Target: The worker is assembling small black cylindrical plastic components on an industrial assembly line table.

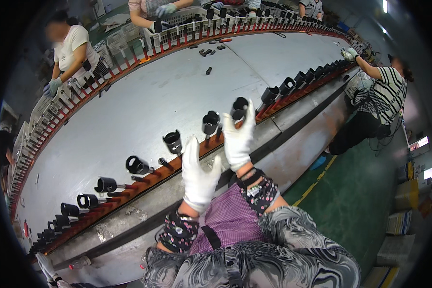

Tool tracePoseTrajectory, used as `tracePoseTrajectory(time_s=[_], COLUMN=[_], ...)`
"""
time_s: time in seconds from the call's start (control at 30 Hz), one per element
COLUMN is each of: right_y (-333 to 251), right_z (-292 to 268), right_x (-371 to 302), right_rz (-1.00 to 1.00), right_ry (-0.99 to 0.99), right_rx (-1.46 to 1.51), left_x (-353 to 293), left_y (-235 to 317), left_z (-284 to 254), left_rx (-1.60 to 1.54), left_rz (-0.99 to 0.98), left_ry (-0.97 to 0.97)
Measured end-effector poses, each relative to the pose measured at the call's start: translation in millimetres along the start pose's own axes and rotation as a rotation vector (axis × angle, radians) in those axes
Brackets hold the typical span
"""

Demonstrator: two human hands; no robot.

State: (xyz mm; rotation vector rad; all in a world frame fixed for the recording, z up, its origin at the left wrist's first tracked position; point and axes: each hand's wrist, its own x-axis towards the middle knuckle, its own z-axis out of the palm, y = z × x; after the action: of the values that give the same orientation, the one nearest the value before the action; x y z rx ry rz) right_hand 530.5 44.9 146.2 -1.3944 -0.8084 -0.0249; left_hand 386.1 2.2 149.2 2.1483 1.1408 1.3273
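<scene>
Grey bench (144, 91) spans the centre of our working area, with an orange-brown rail (151, 181) along its near edge. We position our gloved left hand (199, 177), thumb and fingers apart, just beside one black cup (173, 142) at the rail. Our gloved right hand (239, 139), also spread, stands at a second black cup (238, 110); we cannot tell whether they touch.

Left hand (199, 182) and right hand (239, 141) extended, white-gloved, thumbs spread wide; right one farther forward.
</scene>
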Motion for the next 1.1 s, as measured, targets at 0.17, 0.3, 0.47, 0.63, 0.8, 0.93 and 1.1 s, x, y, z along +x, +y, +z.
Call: tracePoseTrajectory(time_s=[0.17,0.3,0.47,0.63,0.8,0.93,1.1], right_y=[12.0,-8.7,-10.6,10.0,-33.0,-32.2,16.6], right_z=[52.8,87.9,106.6,58.5,19.3,35.5,70.4], right_x=[12.6,-32.7,-69.8,-115.5,-85.9,-28.6,-10.0], right_rz=[0.121,-0.071,0.045,0.152,0.003,0.009,0.149], right_ry=[-0.186,-0.175,-0.288,-0.528,-0.372,-0.035,-0.229], right_rx=[0.305,0.186,0.422,0.021,-0.241,0.061,0.345], left_x=[87.0,69.4,51.1,25.1,-74.5,-33.2,54.8], left_y=[-15.6,-73.0,-94.9,-76.9,-95.5,-35.3,-32.3], left_z=[-7.7,-35.3,-44.1,-66.9,-70.3,-48.4,-46.6], left_rx=[-0.583,-0.368,-0.223,-0.561,-0.159,-0.098,-0.211], left_rz=[-0.280,-0.186,-0.109,-0.426,-0.523,-0.067,-0.045], left_ry=[-0.084,0.068,0.370,0.444,0.473,0.029,0.068])
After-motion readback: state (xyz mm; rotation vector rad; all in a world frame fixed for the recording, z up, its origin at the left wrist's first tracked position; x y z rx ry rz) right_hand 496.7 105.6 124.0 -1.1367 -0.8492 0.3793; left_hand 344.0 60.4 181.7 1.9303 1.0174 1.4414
